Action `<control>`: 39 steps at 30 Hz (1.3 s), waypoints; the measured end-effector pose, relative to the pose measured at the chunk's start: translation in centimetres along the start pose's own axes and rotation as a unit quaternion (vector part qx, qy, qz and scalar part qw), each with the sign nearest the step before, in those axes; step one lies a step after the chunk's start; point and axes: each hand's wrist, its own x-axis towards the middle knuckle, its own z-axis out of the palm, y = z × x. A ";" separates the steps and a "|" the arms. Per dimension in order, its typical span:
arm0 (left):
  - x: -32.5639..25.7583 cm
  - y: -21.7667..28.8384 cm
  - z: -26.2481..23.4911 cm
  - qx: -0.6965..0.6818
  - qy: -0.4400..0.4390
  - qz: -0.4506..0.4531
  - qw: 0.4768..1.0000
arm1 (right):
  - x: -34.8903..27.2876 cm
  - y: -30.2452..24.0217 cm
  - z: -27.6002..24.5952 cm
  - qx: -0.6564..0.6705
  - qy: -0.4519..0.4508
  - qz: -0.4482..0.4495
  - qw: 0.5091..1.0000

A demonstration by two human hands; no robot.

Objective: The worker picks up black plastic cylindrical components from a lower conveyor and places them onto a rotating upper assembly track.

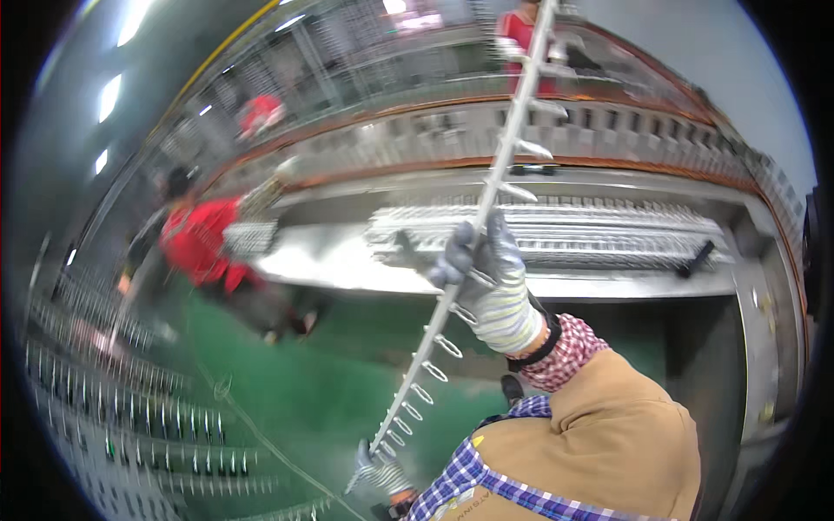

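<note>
A long, thin, whitish rack bar [511, 130] runs diagonally across the view, with a row of small loop-shaped hooks along one side. My right hand [499, 291], in a grey and striped work glove, is closed around the bar near its middle. Down at the lower left, my left hand [384, 476], gloved alike, grips the bar close to its bottom end; its fingers are partly hidden. The upper end of the bar leaves the top of the picture. Behind my right hand, a stack of similar pale bars [556, 236] lies on a metal bench [339, 260].
A person in a red top [204, 243] stands at the left, blurred. Another person in red [519, 35] works beyond the bench. Racks with rows of small hanging parts [165, 425] fill the lower left. A dark rod-like object [695, 259] lies beside the stack. The floor [261, 391] is green.
</note>
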 end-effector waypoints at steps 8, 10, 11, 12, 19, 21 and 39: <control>14.5 7.5 17.4 0.388 -0.424 0.406 0.711 | -7.5 -11.5 -19.9 -0.175 0.499 -0.207 0.823; 16.6 7.3 22.7 0.393 -0.470 0.444 0.654 | -8.5 -11.9 -23.9 -0.151 0.541 -0.245 0.790; 17.3 6.9 24.9 0.409 -0.498 0.463 0.608 | -9.1 -11.7 -25.9 -0.128 0.553 -0.261 0.781; 17.9 7.5 26.9 0.406 -0.517 0.475 0.586 | -9.2 -12.0 -27.3 -0.106 0.562 -0.275 0.773; 20.0 11.0 36.8 0.473 -0.637 0.408 0.452 | -6.2 -14.0 -32.9 -0.317 0.575 -0.254 0.710; 21.7 8.6 40.6 0.315 -0.629 0.485 0.519 | -7.3 -15.7 -33.6 -0.507 0.610 -0.146 0.591; 24.5 10.2 55.8 0.316 -0.707 0.511 0.373 | 14.9 -7.3 -29.8 -0.960 0.160 0.168 0.156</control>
